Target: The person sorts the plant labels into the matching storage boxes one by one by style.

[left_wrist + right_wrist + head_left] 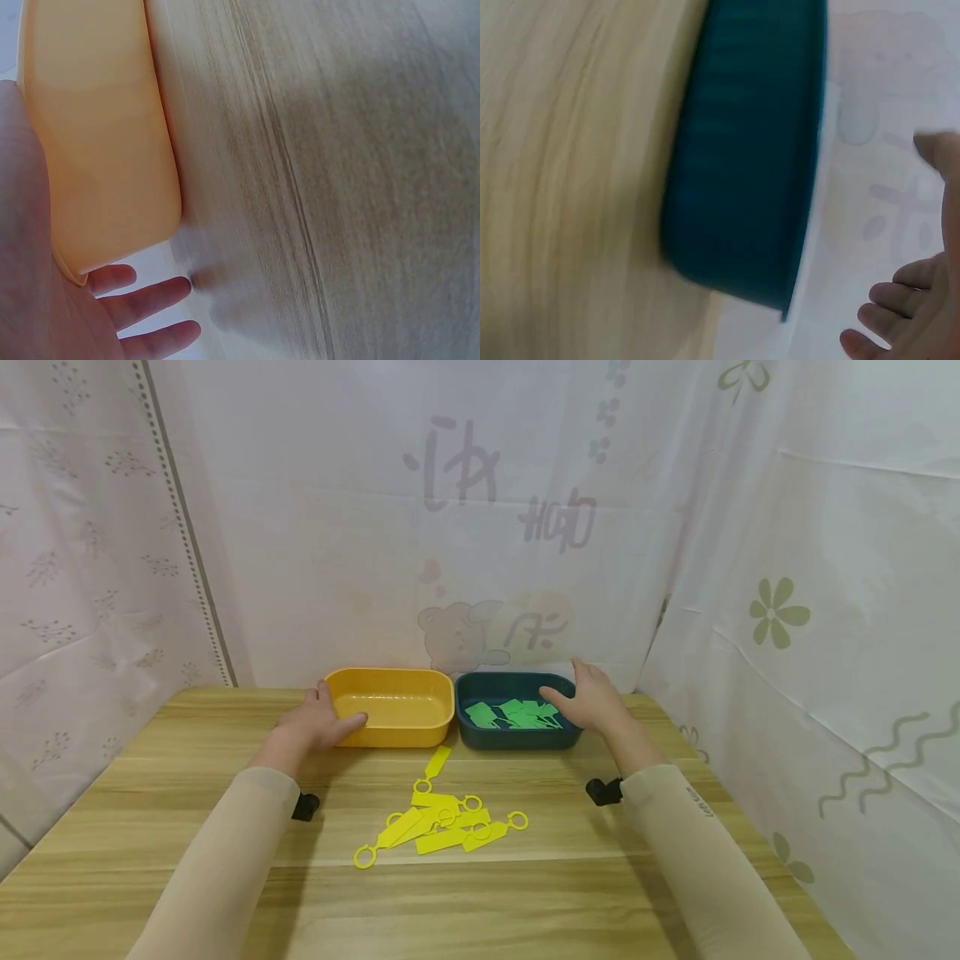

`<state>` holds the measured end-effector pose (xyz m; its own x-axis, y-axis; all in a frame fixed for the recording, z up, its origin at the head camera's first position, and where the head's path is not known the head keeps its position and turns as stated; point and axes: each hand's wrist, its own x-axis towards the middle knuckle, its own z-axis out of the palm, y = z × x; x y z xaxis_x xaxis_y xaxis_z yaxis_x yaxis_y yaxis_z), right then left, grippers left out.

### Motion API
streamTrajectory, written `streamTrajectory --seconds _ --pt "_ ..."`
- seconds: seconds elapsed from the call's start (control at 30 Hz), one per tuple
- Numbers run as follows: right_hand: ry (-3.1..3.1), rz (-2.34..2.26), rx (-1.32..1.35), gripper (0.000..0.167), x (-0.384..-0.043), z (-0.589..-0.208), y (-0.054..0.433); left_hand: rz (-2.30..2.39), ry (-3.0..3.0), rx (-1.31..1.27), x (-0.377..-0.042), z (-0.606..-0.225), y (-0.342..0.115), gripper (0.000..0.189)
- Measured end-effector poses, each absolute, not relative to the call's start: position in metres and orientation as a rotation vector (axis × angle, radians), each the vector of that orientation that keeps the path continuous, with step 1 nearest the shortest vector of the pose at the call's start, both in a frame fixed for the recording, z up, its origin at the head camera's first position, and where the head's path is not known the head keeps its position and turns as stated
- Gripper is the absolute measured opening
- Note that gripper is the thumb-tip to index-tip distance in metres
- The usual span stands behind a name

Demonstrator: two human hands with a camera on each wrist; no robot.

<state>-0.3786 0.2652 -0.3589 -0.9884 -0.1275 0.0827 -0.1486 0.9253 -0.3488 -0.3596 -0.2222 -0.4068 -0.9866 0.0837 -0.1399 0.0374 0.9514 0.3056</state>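
Note:
A yellow tray and a dark teal tray stand side by side at the back of the wooden table. The teal tray holds several green tags; the yellow tray looks empty inside. My left hand is at the yellow tray's left end with its thumb along the front wall, and the left wrist view shows that hand with straight fingers beside the tray. My right hand is at the teal tray's right end, its thumb over the rim. In the right wrist view its fingers are spread, apart from the tray.
A loose pile of several yellow ring-ended tags lies on the table in front of the trays. White patterned curtains close in the back and both sides. Both wrist views are blurred.

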Motion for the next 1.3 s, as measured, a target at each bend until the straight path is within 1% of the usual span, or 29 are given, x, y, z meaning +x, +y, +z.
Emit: streamTrajectory --seconds 0.07,0.17,0.33,0.6,0.73,1.3 --pt "-3.058 0.507 0.218 0.118 -0.378 -0.364 0.267 0.462 2.952 0.09 -0.36 -0.407 -0.223 0.128" --pt "-3.107 0.482 0.211 0.131 -0.377 -0.371 0.27 0.467 2.951 0.086 -0.36 -0.407 -0.224 0.128" --pt "-3.171 0.476 0.181 0.142 -0.378 -0.381 0.276 0.475 2.95 0.085 -0.359 -0.407 -0.224 0.128" --pt "-3.232 0.468 0.143 0.141 -0.378 -0.392 0.28 0.472 2.956 0.085 -0.362 -0.409 -0.224 0.128" --pt "-3.242 0.478 0.143 0.143 -0.379 -0.394 0.278 0.475 2.957 0.082 -0.364 -0.412 -0.224 0.128" --pt "-3.322 0.52 0.153 0.144 -0.378 -0.395 0.274 0.478 2.943 0.078 -0.363 -0.411 -0.224 0.128"
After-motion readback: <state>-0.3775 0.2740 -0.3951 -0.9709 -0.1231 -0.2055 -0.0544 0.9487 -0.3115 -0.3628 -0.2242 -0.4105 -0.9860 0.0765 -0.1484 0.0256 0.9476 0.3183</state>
